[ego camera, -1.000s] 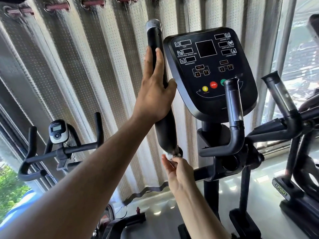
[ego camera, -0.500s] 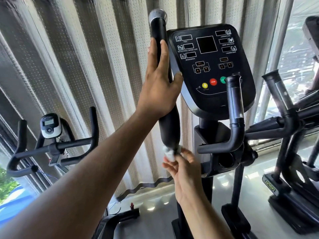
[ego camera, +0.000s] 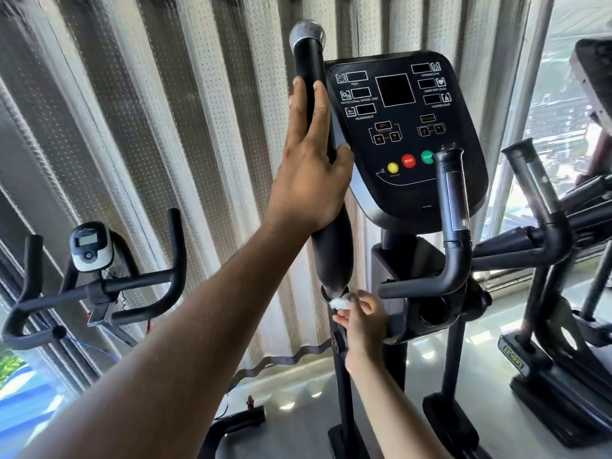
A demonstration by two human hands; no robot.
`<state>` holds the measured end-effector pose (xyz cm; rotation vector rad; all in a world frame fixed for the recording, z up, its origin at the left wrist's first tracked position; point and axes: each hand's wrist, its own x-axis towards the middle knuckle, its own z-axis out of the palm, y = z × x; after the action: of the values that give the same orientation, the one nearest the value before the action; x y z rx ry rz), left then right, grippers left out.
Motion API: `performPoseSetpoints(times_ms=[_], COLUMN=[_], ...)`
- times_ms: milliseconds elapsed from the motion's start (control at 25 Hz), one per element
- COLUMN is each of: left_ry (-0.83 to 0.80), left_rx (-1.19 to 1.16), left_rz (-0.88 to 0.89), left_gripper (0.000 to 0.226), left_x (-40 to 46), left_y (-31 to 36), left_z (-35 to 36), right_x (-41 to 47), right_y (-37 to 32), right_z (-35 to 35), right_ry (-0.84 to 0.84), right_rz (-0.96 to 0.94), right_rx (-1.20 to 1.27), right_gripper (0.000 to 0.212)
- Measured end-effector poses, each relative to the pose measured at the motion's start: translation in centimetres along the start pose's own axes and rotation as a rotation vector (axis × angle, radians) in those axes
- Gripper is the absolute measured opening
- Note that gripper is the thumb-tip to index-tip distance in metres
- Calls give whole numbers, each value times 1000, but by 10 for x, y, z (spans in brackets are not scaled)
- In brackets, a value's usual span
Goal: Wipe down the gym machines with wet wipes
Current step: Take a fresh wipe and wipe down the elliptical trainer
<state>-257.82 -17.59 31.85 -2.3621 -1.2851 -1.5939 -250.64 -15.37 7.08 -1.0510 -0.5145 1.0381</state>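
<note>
spin bike (ego camera: 96, 286): far left, handlebars black, small display on top; well apart from elliptical, open gap of curtain and floor between
curtain (ego camera: 185, 127): perforated, pleated, behind both machines; dark hem ends just above floor
left hand (ego camera: 313, 167): fingers straight along upper part of moving handle, thumb hooked round console side; palm flat on the grip, steadying, not curled shut
moving handle (ego camera: 331, 246): black foam grip, upright, slight tilt; silver cap at top, lower end tapers into a collar; runs just beside left edge of console
wet wipe (ego camera: 339, 303): small white wad, pressed against collar at bottom edge of foam grip
right hand (ego camera: 362, 321): below the grip, fingertips pinching wipe against the post; forearm coming up from bottom edge
console (ego camera: 407, 134): black panel, dark screens, yellow/red/green buttons in a row; STOP on red
fixed handle (ego camera: 452, 226): L-shaped, black, in front of console right side, tip overlapping green button
second machine (ego camera: 546, 260): right edge, partly cut off, handle angled up; narrow strip of glossy floor between its base and elliptical base
window (ego camera: 569, 94): right, bright, outside blurred
</note>
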Motion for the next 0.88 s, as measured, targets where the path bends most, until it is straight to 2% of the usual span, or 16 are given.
performPoseSetpoints(times_ms=[40, 120, 240, 280, 400, 520, 640, 720, 880], left_ry=[6, 13, 9, 11, 10, 19, 46, 46, 70], left_rx=[-6, -13, 4, 13, 46, 75, 67, 40, 61], left_rz=[4, 5, -11, -14, -12, -31, -17, -29, -44], left_gripper=[76, 76, 77, 76, 75, 73, 71, 70, 68], left_x=[0, 0, 0, -1, -2, -2, -2, -2, -4], left_y=[0, -1, 2, 3, 4, 4, 3, 3, 3], left_z=[0, 1, 1, 1, 1, 1, 0, -1, 0], right_x=[-6, -20, -13, 0, 53, 84, 61, 33, -31], right_y=[-15, -44, -44, -32, 10, 27, 3, -23, -89], right_z=[-7, -15, -15, -14, -11, -10, -8, -12, -20], right_ry=[-60, -249, -416, -424, -392, -441, -424, -442, -589], right_rz=[-179, -490, -736, -733, -568, -412, -256, -308, -377], right_rx=[-51, -123, -241, -285, -464, -584, -486, -393, -173], right_gripper=[7, 16, 28, 33, 49, 37, 29, 36, 27])
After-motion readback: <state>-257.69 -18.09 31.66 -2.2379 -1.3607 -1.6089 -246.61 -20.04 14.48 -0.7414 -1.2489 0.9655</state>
